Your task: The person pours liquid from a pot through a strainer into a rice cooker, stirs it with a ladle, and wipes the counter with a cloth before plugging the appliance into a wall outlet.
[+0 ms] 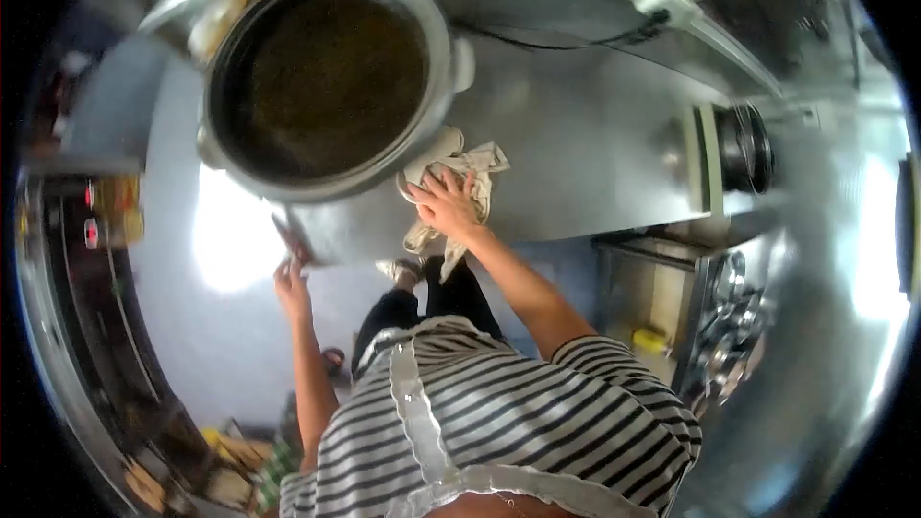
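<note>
My right hand (449,203) lies with its fingers spread on a crumpled beige cloth (487,159), pressing on it. The cloth rests on the metal counter (576,134) beside a large round pot (436,105), and a corner hangs past the counter's front edge. Dark brown liquid (336,77) fills much of the pot. My left hand (291,280) is low at the front edge, its thumb and a finger apart. Just beyond those fingers is a dark reddish object (294,242), too blurred to name; I cannot tell whether they touch it.
A black pan (746,149) stands upright at the counter's right end. Below it, a shelf unit (662,297) holds a yellow item (650,341), with several metal utensils beside it. A black cable (537,41) runs behind the pot. Shelving with jars (115,211) stands at the left.
</note>
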### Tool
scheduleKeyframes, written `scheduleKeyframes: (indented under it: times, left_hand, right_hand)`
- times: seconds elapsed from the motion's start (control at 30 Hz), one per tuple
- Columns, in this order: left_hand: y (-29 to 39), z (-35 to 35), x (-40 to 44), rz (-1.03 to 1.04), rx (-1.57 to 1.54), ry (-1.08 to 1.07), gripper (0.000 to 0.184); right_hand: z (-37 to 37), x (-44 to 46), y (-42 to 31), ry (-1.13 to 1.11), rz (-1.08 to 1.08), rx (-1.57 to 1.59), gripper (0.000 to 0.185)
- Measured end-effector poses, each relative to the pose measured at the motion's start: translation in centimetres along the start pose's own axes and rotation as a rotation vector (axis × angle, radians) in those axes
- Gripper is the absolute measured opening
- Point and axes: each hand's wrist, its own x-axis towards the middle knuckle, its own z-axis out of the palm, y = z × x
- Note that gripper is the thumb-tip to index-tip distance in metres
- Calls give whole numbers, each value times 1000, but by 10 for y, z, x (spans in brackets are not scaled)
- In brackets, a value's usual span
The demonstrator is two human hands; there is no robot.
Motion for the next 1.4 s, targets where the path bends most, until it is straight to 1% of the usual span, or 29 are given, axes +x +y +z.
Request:
scheduleKeyframes:
  times: [0.07,0.1,0.17,0.2,0.27,0.33,0.4,0.43,0.5,0.57,0.6,0.63,0.67,0.7,0.8,0.83,0.87,0.93,0.97,1.0,1.07,1.1,1.17,1.2,1.23,1.27,1.33,1.37,1.4]
  left_hand:
    - [-15,-21,-4,2,2,32,39]
    - [-3,-21,-17,-23,65,31,40]
    - [-29,-31,-20,31,2,97,42]
    - [-35,-31,-16,32,-38,106,43]
    - [-18,-27,-24,-94,-1,139,44]
    - [-9,-12,-40,-192,13,238,45]
    - [-15,-6,-54,-202,18,286,44]
    - [-21,-2,-59,-195,56,276,44]
    - [-38,9,-77,-166,114,320,44]
    - [-45,38,-101,-165,167,413,43]
    - [-44,50,-119,-188,203,459,42]
    - [-49,52,-129,-332,119,459,41]
    - [-56,61,-131,-473,29,456,40]
    - [-60,82,-144,-380,161,441,38]
    - [-35,122,-158,-475,97,286,37]
    - [-23,135,-166,-516,81,247,36]
    - [-6,155,-166,-547,212,247,33]
    - [16,179,-175,-329,263,121,35]
    - [7,173,-166,-193,310,90,36]
    - [-6,160,-155,-58,356,57,36]
    - [0,159,-149,-42,425,83,36]
    - [3,159,-148,-38,461,95,35]
    - [9,158,-145,-203,283,108,37]
    - [10,157,-143,-280,183,116,38]
    - [4,156,-143,-185,373,45,39]
    - [-2,153,-143,-174,347,20,38]
    - [-17,144,-142,-147,291,-26,38]
    - [-18,144,-147,-145,402,-2,38]
    - [-26,133,-145,-143,389,-25,38]
  right_hand:
    - [-4,2,25,-34,33,-35,39]
    - [-7,4,40,43,-9,-2,39]
    - [-7,19,63,187,-100,53,38]
    - [-3,34,80,177,-124,105,39]
    - [9,69,108,130,-180,241,40]
    - [12,91,130,43,-208,424,44]
    - [2,93,157,18,-234,479,47]
    - [-5,92,179,45,-248,429,48]
    - [-31,80,227,81,-215,333,48]
    - [-32,54,299,115,-177,402,46]
    - [-38,34,331,156,-143,418,46]
    - [-43,13,364,198,-110,436,45]
    - [-56,-2,402,275,-69,421,44]
    - [-64,-13,441,335,-47,407,44]
    - [-83,-45,547,491,63,293,42]
    - [-87,-61,576,511,142,332,42]
    - [-94,-81,601,531,224,373,42]
    - [-119,-141,649,615,313,53,43]
    - [-127,-173,669,671,386,-63,41]
    - [-125,-214,679,638,543,-80,39]
    - [-128,-281,670,417,840,-205,43]
    - [-124,-305,659,399,905,-192,45]
    - [-112,-333,633,373,1021,-170,48]
    - [-107,-332,613,364,1039,-168,49]
    - [-97,-326,591,357,1055,-166,50]
    - [-94,-315,563,346,1071,-164,51]
    - [-96,-274,491,193,959,-91,55]
    - [-109,-245,448,88,944,114,59]
    - [-86,-225,411,162,842,135,60]
